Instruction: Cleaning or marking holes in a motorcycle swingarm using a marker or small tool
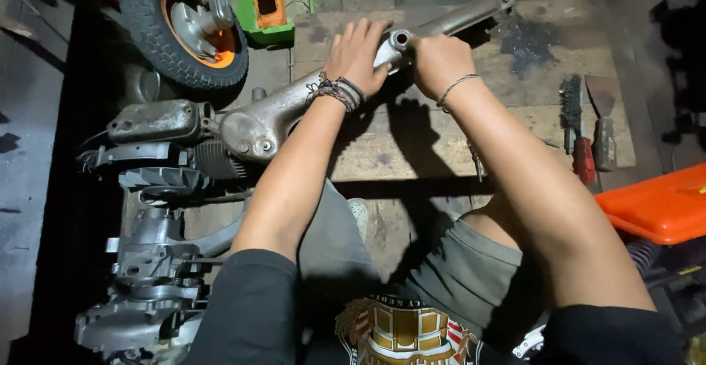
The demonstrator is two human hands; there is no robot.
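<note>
1. The left hand [358,55] lay flat, fingers spread, pressed on top of the grey metal engine arm [294,108], with braided bracelets at its wrist
2. The right hand [439,62] was curled into a fist just beside it, closed on the same arm right next to the round tube end [400,39] that poked up between the two hands
3. That engine arm ran slantwise under both hands: its fat rounded end sat below and left of the left wrist, its thin end stretched up and away past the right hand
4. All of it rested on a worn wooden board [412,144] that served as the desk
5. Left of the left hand stood a small wheel [176,34] with an orange rim, and beside that a green box [268,1]
6. Below the left forearm lay a finned engine block [154,262], grey and greasy
7. Well off to the right of the right forearm lay a wire brush [571,108] and a scraper [603,126] side by side, with an orange case [658,207] nearer the elbow
</note>
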